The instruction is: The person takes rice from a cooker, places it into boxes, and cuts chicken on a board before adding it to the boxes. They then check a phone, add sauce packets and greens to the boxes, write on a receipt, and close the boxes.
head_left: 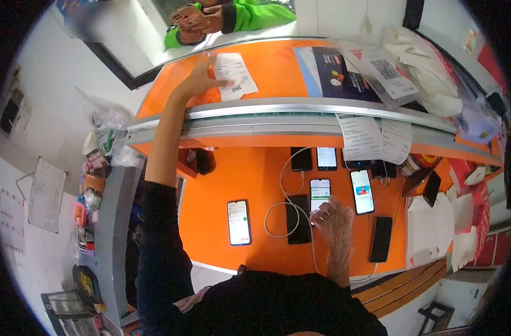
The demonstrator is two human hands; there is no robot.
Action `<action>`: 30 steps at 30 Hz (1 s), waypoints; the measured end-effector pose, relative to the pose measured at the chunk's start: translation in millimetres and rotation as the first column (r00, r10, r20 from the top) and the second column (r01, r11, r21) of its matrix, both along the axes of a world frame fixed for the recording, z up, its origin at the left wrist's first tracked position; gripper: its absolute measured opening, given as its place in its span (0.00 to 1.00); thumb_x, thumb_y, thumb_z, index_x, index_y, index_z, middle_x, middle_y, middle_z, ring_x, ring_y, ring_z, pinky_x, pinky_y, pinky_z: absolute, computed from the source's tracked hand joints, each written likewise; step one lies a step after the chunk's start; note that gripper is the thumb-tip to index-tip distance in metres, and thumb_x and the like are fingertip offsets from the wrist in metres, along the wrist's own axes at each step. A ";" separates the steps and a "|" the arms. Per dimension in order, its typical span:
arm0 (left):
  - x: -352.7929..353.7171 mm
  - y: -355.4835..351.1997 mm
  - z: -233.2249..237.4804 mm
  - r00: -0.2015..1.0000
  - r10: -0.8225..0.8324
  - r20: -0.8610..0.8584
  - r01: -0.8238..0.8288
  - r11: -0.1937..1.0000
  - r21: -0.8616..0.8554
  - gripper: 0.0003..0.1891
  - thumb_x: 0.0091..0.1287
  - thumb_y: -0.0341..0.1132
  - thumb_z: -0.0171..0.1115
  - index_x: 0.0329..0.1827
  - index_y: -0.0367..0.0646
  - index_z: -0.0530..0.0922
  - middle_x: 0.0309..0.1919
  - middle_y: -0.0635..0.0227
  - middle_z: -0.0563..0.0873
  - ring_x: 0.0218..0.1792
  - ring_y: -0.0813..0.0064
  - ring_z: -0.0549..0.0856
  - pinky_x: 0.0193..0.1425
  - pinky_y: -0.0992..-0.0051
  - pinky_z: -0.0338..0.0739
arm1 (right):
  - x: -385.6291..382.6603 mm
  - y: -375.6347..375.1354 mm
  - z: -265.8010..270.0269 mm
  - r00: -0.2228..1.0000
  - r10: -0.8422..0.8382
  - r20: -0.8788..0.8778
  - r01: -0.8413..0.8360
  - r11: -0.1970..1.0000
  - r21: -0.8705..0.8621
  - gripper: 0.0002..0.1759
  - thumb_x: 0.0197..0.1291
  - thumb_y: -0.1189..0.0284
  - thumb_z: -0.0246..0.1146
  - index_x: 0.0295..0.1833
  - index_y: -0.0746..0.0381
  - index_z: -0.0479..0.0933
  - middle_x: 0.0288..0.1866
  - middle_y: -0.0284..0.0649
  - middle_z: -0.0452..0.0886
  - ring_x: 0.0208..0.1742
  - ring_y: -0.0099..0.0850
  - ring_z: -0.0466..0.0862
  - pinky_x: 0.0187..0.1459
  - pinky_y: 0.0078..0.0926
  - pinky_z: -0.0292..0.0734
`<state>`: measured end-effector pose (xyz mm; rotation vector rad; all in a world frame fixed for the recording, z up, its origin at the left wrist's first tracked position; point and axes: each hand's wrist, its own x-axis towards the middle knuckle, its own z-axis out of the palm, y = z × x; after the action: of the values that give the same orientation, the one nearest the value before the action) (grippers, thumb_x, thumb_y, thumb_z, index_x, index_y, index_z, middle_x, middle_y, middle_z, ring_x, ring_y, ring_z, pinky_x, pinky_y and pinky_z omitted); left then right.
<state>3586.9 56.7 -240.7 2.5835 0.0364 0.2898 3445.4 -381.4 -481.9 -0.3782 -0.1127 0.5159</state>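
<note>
My bare left hand [200, 78] reaches up onto the upper counter with its fingers spread. Its thumb lies at the lower part of a printed paper receipt [233, 70]; the hand is not closed on it. My right hand [335, 227] wears a clear plastic glove and has its fingers curled at the lower end of a lit smartphone [320, 189]. Whether anything is inside those fingers I cannot make out. Just left of it lies a dark smartphone [297, 224] with a white cable [266, 221] looping around it. Another lit smartphone [362, 191] lies to the right.
Further phones lie on the orange desk [211, 185], including a lit one [239, 222] and a dark one [381, 239]. A metal-edged ledge [255, 115] crosses between counter and desk, with receipts [363, 139] hanging over it. Beyond, a person in green sleeves [261, 15] holds a phone [187, 18].
</note>
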 end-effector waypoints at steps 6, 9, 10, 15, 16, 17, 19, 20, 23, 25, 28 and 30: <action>3.7 21.7 -20.0 0.986 0.168 0.022 -0.165 0.926 0.340 0.48 0.40 0.74 0.66 0.65 0.58 0.72 0.72 0.48 0.54 0.72 0.43 0.51 0.69 0.37 0.44 | -3.4 7.8 -14.8 0.982 0.107 0.154 -0.131 0.979 0.155 0.31 0.66 0.49 0.52 0.66 0.60 0.68 0.52 0.48 0.79 0.53 0.47 0.80 0.61 0.46 0.73; -7.1 1.9 -13.5 0.977 0.211 -0.018 -0.193 0.921 0.337 0.46 0.40 0.77 0.62 0.62 0.62 0.74 0.72 0.48 0.54 0.72 0.43 0.51 0.68 0.36 0.42 | -4.3 15.4 -16.9 0.974 0.163 0.159 -0.192 0.964 0.184 0.31 0.66 0.48 0.52 0.65 0.59 0.69 0.53 0.47 0.79 0.55 0.47 0.79 0.61 0.45 0.73; -6.3 2.2 -14.5 0.978 0.207 -0.011 -0.191 0.921 0.339 0.47 0.40 0.78 0.61 0.63 0.61 0.74 0.72 0.48 0.54 0.72 0.43 0.51 0.69 0.36 0.42 | -5.5 17.3 -14.7 0.968 0.173 0.180 -0.202 0.966 0.159 0.31 0.66 0.48 0.51 0.66 0.59 0.68 0.53 0.47 0.79 0.56 0.47 0.79 0.61 0.45 0.73; -14.2 -5.8 -10.5 0.980 0.198 -0.030 -0.169 0.900 0.402 0.48 0.39 0.77 0.62 0.64 0.60 0.74 0.72 0.47 0.55 0.72 0.44 0.54 0.70 0.38 0.42 | -16.6 37.0 7.6 0.980 0.146 0.132 -0.161 0.981 0.112 0.28 0.68 0.52 0.51 0.63 0.63 0.71 0.47 0.45 0.81 0.46 0.44 0.83 0.51 0.45 0.81; -20.2 -9.2 -8.1 0.981 0.189 -0.044 -0.155 0.899 0.409 0.49 0.39 0.77 0.62 0.64 0.59 0.74 0.72 0.48 0.56 0.72 0.44 0.54 0.70 0.39 0.42 | -19.7 37.8 1.2 0.981 0.146 0.126 -0.159 0.982 0.101 0.28 0.69 0.53 0.50 0.63 0.64 0.70 0.47 0.45 0.81 0.46 0.45 0.83 0.51 0.44 0.81; -24.4 -10.4 -7.2 0.982 0.181 -0.059 -0.140 0.898 0.418 0.49 0.39 0.76 0.63 0.64 0.59 0.73 0.72 0.49 0.56 0.72 0.44 0.55 0.71 0.39 0.43 | -21.1 41.1 2.5 0.982 0.147 0.120 -0.158 0.983 0.090 0.28 0.69 0.53 0.49 0.63 0.64 0.70 0.48 0.46 0.81 0.46 0.45 0.84 0.51 0.44 0.82; -27.4 -3.7 -7.5 0.993 0.099 -0.060 -0.071 0.930 0.362 0.48 0.40 0.76 0.62 0.63 0.58 0.74 0.72 0.53 0.59 0.71 0.46 0.57 0.71 0.41 0.44 | -22.7 45.9 8.6 0.974 0.193 0.117 -0.205 0.974 0.099 0.28 0.70 0.53 0.48 0.63 0.65 0.70 0.47 0.46 0.81 0.47 0.45 0.83 0.51 0.43 0.82; -32.3 -4.4 -6.4 0.997 0.057 -0.061 -0.033 0.943 0.332 0.47 0.40 0.75 0.62 0.63 0.57 0.74 0.72 0.55 0.60 0.71 0.47 0.59 0.71 0.42 0.45 | -25.7 48.2 12.4 0.970 0.215 0.113 -0.226 0.969 0.103 0.28 0.70 0.53 0.48 0.62 0.65 0.70 0.47 0.46 0.81 0.47 0.44 0.83 0.51 0.42 0.82; -41.4 -2.9 -4.0 0.995 0.003 -0.100 0.021 0.971 0.238 0.40 0.46 0.73 0.61 0.59 0.59 0.77 0.66 0.63 0.70 0.69 0.58 0.65 0.69 0.44 0.48 | -34.4 50.0 -0.1 0.966 0.189 0.177 -0.188 0.982 -0.019 0.29 0.70 0.52 0.48 0.63 0.65 0.69 0.49 0.46 0.80 0.49 0.43 0.83 0.52 0.40 0.82; -37.5 9.9 -10.8 0.995 -0.048 -0.086 0.062 0.984 0.166 0.31 0.53 0.67 0.60 0.56 0.60 0.79 0.61 0.68 0.76 0.65 0.62 0.70 0.67 0.48 0.50 | -36.0 53.9 3.7 0.937 0.290 0.195 -0.307 0.949 0.066 0.30 0.69 0.52 0.48 0.65 0.65 0.66 0.53 0.47 0.78 0.53 0.42 0.80 0.55 0.44 0.78; -93.9 -20.2 6.7 0.975 0.059 0.213 -0.124 0.944 0.305 0.24 0.61 0.55 0.60 0.58 0.55 0.76 0.56 0.67 0.79 0.59 0.67 0.75 0.67 0.48 0.54 | -44.3 63.5 -13.1 0.894 0.394 0.215 -0.417 0.905 0.077 0.33 0.66 0.46 0.49 0.67 0.56 0.66 0.58 0.44 0.76 0.62 0.46 0.73 0.60 0.51 0.71; -144.2 -21.8 -0.2 0.872 0.004 0.489 -0.160 0.947 0.277 0.21 0.62 0.50 0.62 0.56 0.54 0.76 0.49 0.72 0.83 0.56 0.71 0.78 0.67 0.51 0.52 | -59.8 79.2 -9.7 0.854 0.471 0.221 -0.500 0.860 0.099 0.35 0.64 0.40 0.47 0.69 0.50 0.65 0.64 0.42 0.71 0.67 0.51 0.66 0.62 0.59 0.64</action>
<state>3442.7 34.9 -240.9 2.7379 -0.0870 1.0461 3385.6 -302.2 -491.6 -0.2437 -0.4403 0.9699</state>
